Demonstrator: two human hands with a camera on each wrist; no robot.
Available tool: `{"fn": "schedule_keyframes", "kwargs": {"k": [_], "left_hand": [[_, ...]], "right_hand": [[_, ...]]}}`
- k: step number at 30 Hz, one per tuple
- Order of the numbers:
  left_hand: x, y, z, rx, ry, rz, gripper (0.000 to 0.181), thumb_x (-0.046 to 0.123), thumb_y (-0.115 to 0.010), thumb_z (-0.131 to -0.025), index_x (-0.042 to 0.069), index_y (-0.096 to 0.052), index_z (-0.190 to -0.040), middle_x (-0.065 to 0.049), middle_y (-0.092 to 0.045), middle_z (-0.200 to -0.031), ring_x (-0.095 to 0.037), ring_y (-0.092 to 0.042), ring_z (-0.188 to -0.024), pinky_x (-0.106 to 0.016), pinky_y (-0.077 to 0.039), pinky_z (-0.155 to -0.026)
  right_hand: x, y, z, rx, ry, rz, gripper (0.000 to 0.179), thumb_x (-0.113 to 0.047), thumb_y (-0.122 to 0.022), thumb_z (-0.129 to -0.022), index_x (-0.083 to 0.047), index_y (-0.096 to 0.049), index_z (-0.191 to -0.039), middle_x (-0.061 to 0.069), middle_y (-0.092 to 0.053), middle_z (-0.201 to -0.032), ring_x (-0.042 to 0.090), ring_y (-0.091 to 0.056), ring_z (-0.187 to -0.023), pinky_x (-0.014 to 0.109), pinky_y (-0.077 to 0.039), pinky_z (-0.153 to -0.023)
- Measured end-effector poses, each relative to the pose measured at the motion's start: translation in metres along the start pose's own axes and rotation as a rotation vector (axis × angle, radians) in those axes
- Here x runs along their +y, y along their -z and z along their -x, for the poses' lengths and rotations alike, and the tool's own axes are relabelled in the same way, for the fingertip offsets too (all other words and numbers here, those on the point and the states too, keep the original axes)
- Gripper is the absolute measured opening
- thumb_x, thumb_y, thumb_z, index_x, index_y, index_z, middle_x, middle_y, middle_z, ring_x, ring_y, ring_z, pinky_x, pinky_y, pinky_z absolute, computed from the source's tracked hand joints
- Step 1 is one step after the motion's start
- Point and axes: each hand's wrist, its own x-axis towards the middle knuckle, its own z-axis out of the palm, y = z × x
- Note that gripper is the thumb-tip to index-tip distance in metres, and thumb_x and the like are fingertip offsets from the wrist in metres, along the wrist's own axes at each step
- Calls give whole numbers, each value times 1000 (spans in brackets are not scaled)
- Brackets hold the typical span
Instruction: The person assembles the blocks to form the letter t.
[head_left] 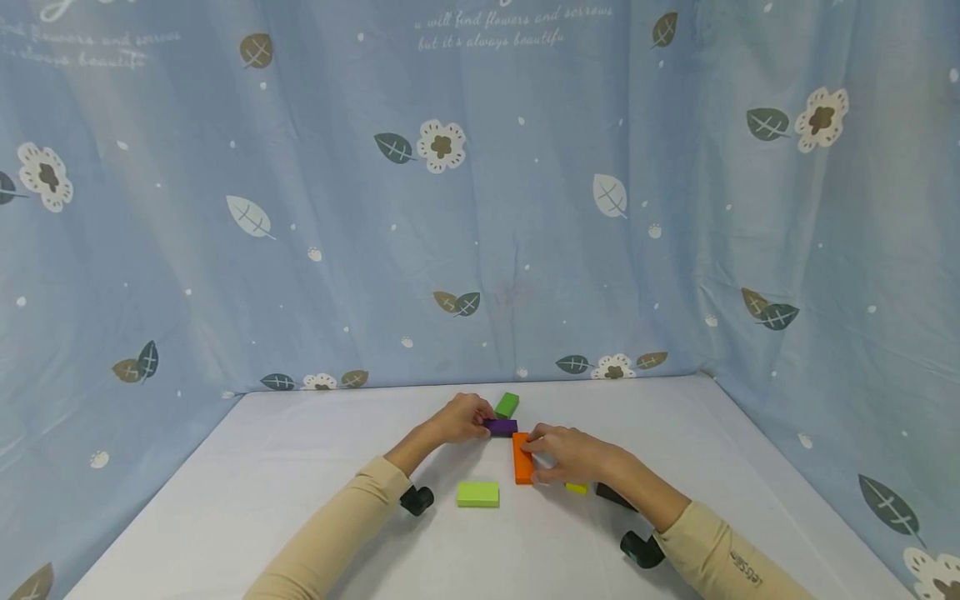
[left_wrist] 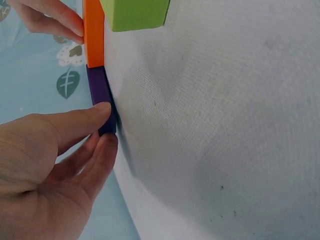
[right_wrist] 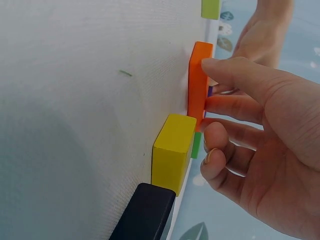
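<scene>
My left hand pinches a purple block between thumb and fingers at its left end. The purple block's other end meets the far end of an orange block, as the left wrist view shows too. My right hand holds the orange block at its right side, with the thumb overlapping it and the other fingers bent beside its edge. Just behind the purple block lies a green block. A yellow block sits close to my right hand, partly hidden by it in the head view.
A light green block lies on the white table, left of the orange one. To the right, under my right wrist, is a black block. A blue patterned curtain stands behind the table and along its sides.
</scene>
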Motion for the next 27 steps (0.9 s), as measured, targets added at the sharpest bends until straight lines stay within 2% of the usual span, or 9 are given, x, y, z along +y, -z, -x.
{"fn": "schedule_keyframes", "kwargs": {"k": [16,27], "left_hand": [[5,0,0,-20,18,0,26,1,-74,-84,-1,-70,-109,-14,-71,-106,-22,-63,-91,-37,-55,-88],[4,1,0,-37,-6,-7,27,-3,-73,-83,-3,-71,-110,-15,-71,-106,-22,-64,-90,-35,-56,-86]], "right_hand": [[-2,0,-1,-2,-23,-2,46,-38,-72,-88,-14,-67,-127,4,-60,-130,24,-60,-118,45,-50,-101],[-3,0,0,-2,-16,-3,46,-37,-72,-88,-13,-66,-128,5,-59,-131,24,-59,-120,47,-49,-102]]}}
